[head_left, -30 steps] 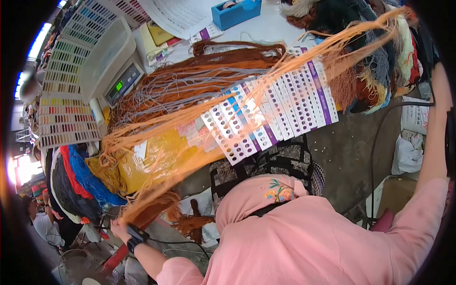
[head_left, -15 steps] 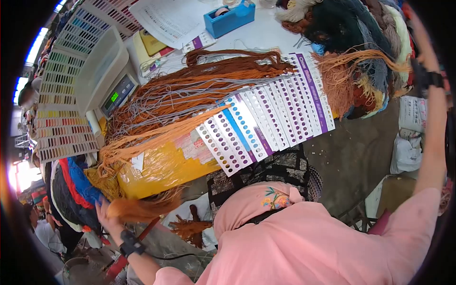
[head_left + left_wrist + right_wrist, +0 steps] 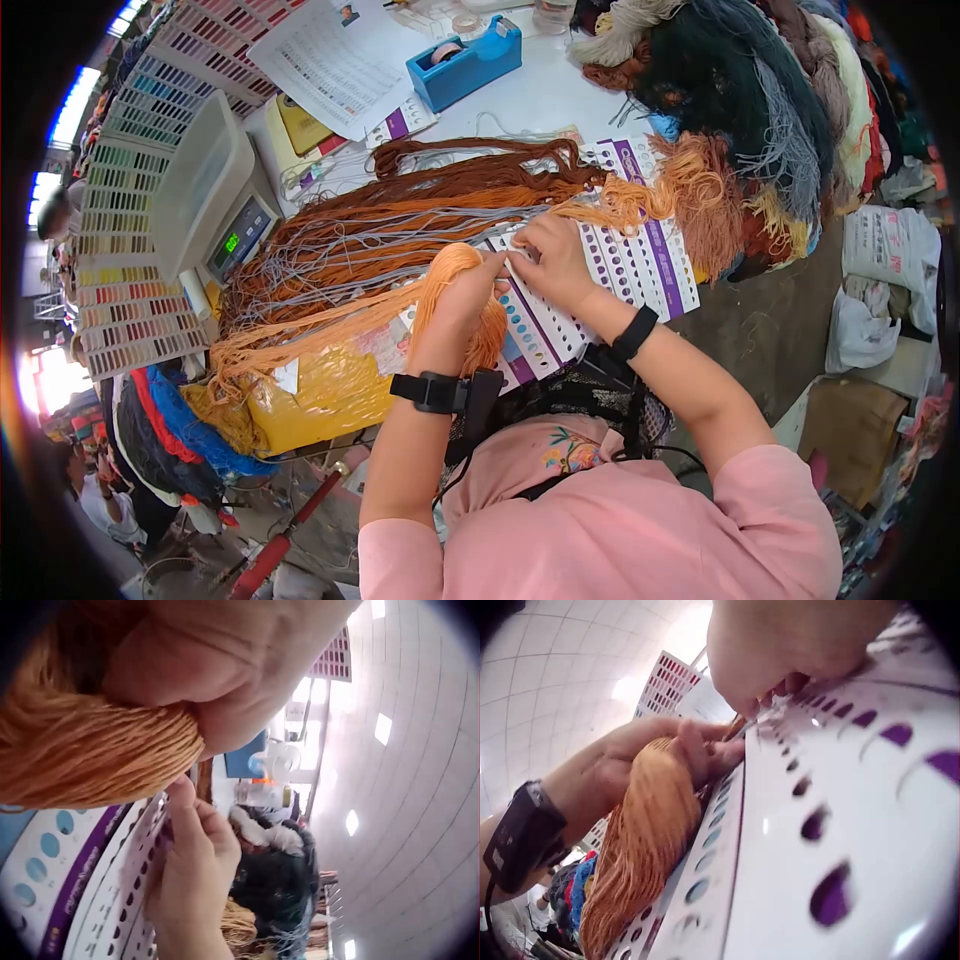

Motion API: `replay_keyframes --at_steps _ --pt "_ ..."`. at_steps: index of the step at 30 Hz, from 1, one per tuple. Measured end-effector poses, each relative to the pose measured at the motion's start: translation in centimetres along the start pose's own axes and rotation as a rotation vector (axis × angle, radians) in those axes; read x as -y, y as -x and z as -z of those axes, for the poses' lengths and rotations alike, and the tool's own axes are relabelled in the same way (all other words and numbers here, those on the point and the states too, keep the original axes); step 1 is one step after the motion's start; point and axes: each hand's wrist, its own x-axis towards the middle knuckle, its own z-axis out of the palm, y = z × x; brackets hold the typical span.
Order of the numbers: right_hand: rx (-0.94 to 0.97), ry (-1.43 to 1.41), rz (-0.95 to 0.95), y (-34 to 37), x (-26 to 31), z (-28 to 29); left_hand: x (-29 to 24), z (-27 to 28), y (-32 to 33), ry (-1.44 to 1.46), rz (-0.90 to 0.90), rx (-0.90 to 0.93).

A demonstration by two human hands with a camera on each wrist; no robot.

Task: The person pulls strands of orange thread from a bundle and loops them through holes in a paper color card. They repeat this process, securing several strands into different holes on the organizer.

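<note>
In the head view an orange yarn skein [image 3: 440, 285] hangs looped over my left hand [image 3: 470, 297], its bundle dropping on both sides of the palm. The left wrist view shows the skein [image 3: 97, 754] thick and folded under my left hand [image 3: 217, 660]. My right hand [image 3: 555, 262] meets the left fingertips above the hole-punched colour cards [image 3: 610, 255]. In the right wrist view the curled fingers of my right hand [image 3: 795, 645] pinch a thin greyish strand [image 3: 751, 727] at the cards' edge; its far end is hidden.
Brown and rust yarn with grey strands [image 3: 390, 215] lies behind the hands. A scale [image 3: 240, 235] stands at the left and a blue tape dispenser [image 3: 465, 65] at the back. Dark green yarn [image 3: 735, 85] heaps at the right, and loose orange yarn [image 3: 625, 203] lies over the cards.
Both hands have come in from far left and far right to meet over the cards. The stretched orange yarn is now a loop on my left hand; some orange yarn lies on the cards.
</note>
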Motion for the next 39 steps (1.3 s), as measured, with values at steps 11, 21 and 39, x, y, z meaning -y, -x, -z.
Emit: replay_keyframes --at_steps 11,21,39 --pt "0.118 0.030 0.145 0.9 2.6 -0.1 -0.6 0.7 1.8 0.022 -0.119 -0.048" --pt "0.113 -0.225 0.030 0.2 1.0 0.0 0.8 2.0 0.6 0.158 -0.158 0.071" --pt "0.094 -0.299 0.020 0.4 0.4 -0.2 -0.2 2.7 1.7 0.373 -0.050 -0.068"
